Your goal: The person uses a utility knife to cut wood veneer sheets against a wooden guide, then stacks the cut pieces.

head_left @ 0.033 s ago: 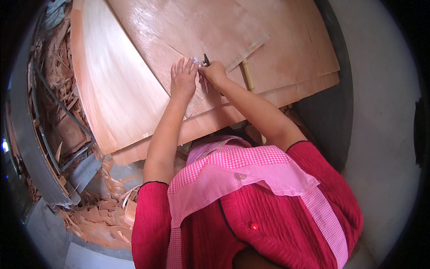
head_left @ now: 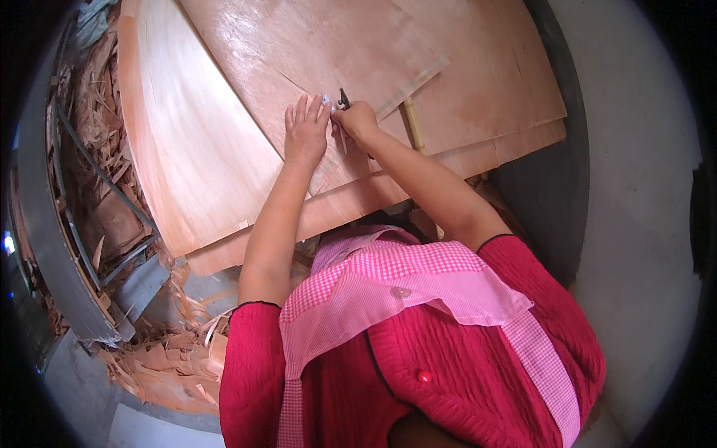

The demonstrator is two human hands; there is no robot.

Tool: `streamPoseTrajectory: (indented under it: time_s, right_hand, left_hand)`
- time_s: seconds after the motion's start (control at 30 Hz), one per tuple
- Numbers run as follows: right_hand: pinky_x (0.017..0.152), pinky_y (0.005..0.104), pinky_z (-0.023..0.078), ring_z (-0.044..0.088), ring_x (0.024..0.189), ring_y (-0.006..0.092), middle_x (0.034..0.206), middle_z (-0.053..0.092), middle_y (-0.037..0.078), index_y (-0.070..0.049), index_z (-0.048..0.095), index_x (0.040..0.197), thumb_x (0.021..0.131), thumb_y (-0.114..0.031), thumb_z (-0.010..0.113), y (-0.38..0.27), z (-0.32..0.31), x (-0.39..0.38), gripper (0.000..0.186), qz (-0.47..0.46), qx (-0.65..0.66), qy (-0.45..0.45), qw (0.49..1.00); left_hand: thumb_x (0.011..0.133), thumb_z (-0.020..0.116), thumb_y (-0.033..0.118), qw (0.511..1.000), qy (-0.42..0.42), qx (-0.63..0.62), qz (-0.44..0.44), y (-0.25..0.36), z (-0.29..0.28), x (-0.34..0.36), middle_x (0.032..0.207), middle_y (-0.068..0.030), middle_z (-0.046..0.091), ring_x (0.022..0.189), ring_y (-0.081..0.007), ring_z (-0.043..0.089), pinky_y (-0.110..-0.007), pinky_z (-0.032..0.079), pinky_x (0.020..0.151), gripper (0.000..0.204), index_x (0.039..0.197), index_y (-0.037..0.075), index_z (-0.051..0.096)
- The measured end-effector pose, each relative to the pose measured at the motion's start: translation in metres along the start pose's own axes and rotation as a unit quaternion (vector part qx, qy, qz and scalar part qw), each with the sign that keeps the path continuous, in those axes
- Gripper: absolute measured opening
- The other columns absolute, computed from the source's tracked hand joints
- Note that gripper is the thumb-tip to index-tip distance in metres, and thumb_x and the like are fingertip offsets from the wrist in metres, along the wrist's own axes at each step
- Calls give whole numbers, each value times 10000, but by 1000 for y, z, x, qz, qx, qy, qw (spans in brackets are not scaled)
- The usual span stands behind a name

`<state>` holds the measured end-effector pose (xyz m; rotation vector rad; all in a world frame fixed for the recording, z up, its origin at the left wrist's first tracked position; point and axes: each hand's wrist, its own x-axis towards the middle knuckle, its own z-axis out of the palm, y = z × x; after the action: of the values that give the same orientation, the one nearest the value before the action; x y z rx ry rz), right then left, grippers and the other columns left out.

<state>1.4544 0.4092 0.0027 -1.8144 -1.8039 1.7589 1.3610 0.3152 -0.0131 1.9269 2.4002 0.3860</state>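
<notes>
Near the middle of the stack, the left hand [head_left: 305,140] lies flat and slightly spread on the upper veneer sheet [head_left: 321,45], clasping nothing that can be seen. Just beside it, the right hand [head_left: 358,122] is closed around a dark tool [head_left: 344,99], whose upper end projects beyond the fist; its exact kind cannot be told. Between the hands, by the left fingertips, sits a small white piece [head_left: 326,100] — whether either hand pinches it is unclear. Beyond the left fingers runs a thin dark line [head_left: 287,78], possibly a split in the sheet.

The work appears to be in mid-course: the sheets are already layered and the upper one seems steadied under the palm, while the tool has not been put down. No finished result can be made out at the fingertips, so how much is left cannot be judged exactly.

Farther out, a pale sheet [head_left: 198,138] lies to the left, and a yellow rod [head_left: 413,127] to the right on the lower sheets [head_left: 508,97]. At far left — veneer scraps [head_left: 164,369] lie beside a curved metal frame [head_left: 46,216].
</notes>
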Motion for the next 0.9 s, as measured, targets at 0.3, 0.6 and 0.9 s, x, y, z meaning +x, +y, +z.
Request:
streamPoseTrajectory:
  time_s: [0.3,0.6,0.9]
  right_hand:
    - [370,258,372,493,389,132,496,555,72,1,573,545,719,-75,587,27,-10,-31,190,45,71,-28,996]
    - [465,276,442,554,438,142,493,568,68,-25,587,526,695,-164,584,32,-5,-37,219,26,4,10,1000]
    - [399,268,402,534,434,132,540,581,65,-15,581,657,764,-145,578,49,3,-47,168,29,131,39,990]
  left_hand:
    - [796,451,116,998,-3,28,50,-3,3,2,1257,15,424,1214,-188,333,-564,191,936,356,1149,115,496]
    - [778,545,294,1000,28,-7,-5,9,-3,10,1175,18,513,1149,-160,407,-558,208,930,330,1071,145,557]
    - [740,572,417,999,6,46,-8,18,0,9,1231,-10,469,1210,-190,335,-568,161,975,517,1133,85,516]
